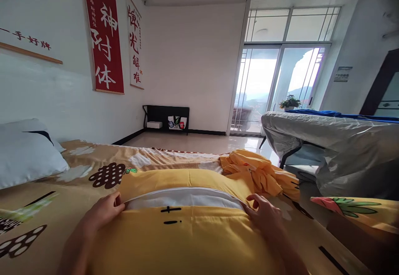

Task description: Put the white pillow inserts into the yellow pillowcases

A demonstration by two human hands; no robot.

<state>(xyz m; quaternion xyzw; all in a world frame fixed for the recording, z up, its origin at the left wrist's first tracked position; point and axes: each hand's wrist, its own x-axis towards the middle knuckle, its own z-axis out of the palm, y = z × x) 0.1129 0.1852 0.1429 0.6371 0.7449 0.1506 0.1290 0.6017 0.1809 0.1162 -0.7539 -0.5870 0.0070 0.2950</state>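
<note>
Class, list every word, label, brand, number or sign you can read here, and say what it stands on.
"一手好牌": left wall scroll.
"神附体": red scroll; the character above is cut off.
"牌…解难": narrow white scroll; second character uncertain.
Too small or blurred: the scrolls' side lettering, the wall notice.
Yellow cover: black marks, no readable words.

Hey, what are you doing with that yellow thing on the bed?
A person's left hand and right hand hold a yellow pillowcase, one at each end of its opening. The opening gapes, and what looks like a white pillow shows inside. It's all on the bed, with a crumpled yellow cloth lying just beyond the right hand.
</note>
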